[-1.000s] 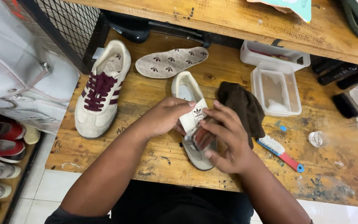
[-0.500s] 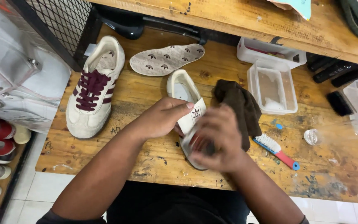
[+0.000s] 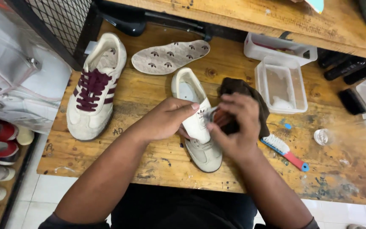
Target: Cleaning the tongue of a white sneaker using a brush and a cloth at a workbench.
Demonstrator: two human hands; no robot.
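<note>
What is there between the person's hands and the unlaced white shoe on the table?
Nothing visible. The left hand lies directly on the unlaced white shoe, thumb on its tongue. The right hand touches the shoe's side, its fingers pinching something small I cannot identify. The dark brown cloth lies behind that hand, not between.

clear rectangular plastic container (image 3: 281, 85) – open, on wooden bench right of the shoe, whitish residue inside | second clear plastic tub (image 3: 278, 47) – just behind it, under the shelf | white tongue label (image 3: 201, 113) – dark emblem, on the held shoe | screens, signs – none
</note>
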